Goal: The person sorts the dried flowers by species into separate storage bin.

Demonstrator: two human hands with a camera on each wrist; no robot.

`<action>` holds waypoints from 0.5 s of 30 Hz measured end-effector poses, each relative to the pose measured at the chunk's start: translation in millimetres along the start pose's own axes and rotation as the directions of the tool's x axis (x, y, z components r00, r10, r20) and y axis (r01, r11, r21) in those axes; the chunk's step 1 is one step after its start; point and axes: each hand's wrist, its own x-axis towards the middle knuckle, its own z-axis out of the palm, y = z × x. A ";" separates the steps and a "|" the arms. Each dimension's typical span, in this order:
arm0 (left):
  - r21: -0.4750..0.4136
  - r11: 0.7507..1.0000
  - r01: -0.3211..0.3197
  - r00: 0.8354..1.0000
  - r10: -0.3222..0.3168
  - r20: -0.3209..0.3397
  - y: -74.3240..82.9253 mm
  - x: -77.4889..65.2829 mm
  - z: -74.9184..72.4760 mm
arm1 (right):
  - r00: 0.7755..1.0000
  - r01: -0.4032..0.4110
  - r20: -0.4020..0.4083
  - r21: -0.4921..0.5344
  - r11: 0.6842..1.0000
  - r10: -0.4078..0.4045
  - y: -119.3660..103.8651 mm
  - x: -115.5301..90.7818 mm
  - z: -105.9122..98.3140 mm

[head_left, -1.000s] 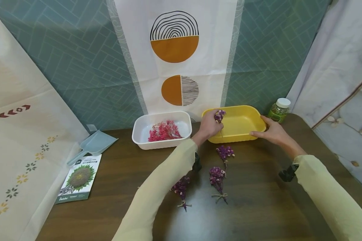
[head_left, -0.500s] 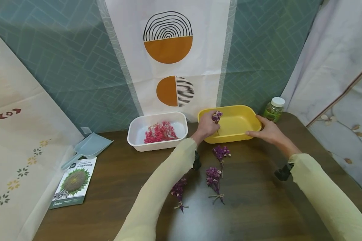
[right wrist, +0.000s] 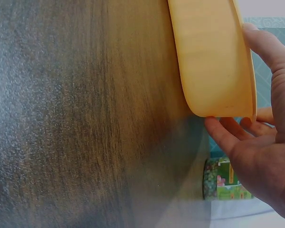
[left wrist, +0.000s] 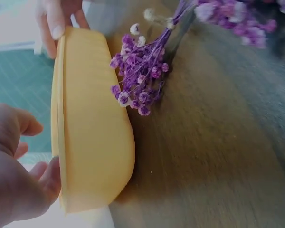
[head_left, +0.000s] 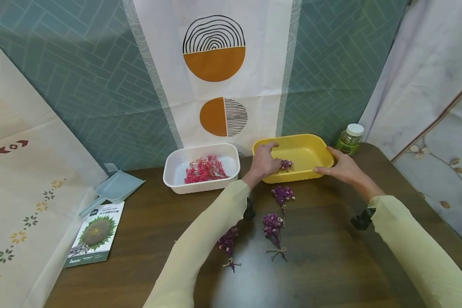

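A yellow plastic tub (head_left: 309,174) stands at the back of the table in the head view. My left hand (head_left: 264,162) is at its left end, thumb and fingers spread apart. Just beside that hand, a bunch of dried purple flowers (head_left: 286,165) lies inside the tub, partly hidden by the hand. My right hand (head_left: 342,167) holds the tub's right end, its thumb on the rim and its fingers against the outer wall, as the right wrist view shows. In front of the tub lie more dried purple bunches (head_left: 272,225), one of them (head_left: 227,241) partly covered by my left sleeve.
Left of the yellow tub stands a white tub (head_left: 169,173) with pink dried flowers (head_left: 205,169) in it. A jar with a white lid (head_left: 349,139) stands behind my right hand. Far left are a light blue dustpan (head_left: 119,187) and a sunflower seed packet (head_left: 95,234).
My left hand has let go of the purple bunch, which now lies lower, inside the yellow tub, and its fingers have spread. My right hand stays at the tub's right end.
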 end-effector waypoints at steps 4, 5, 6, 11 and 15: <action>0.012 0.999 -0.037 0.996 0.037 -0.086 4.8 -19.6 -5.8 | 1.000 0.005 0.003 0.004 1.000 -0.005 0.0 1.4 0.7; 0.007 0.999 -0.052 0.993 0.052 -0.104 5.5 -25.5 -7.1 | 1.000 0.006 0.004 0.006 1.000 -0.006 0.0 1.7 0.4; -0.001 0.998 -0.069 0.991 0.068 -0.118 5.9 -31.7 -8.4 | 1.000 0.008 0.002 0.008 1.000 -0.008 0.1 2.2 0.3; -0.057 0.995 -0.078 0.993 0.073 -0.089 2.5 -62.4 -9.9 | 1.000 0.010 0.002 0.009 1.000 -0.010 1.1 2.5 -1.1; -0.059 0.998 -0.001 1.000 0.002 0.016 -2.8 -82.8 -4.4 | 1.000 0.014 0.004 -0.009 1.000 -0.014 3.6 2.4 -0.2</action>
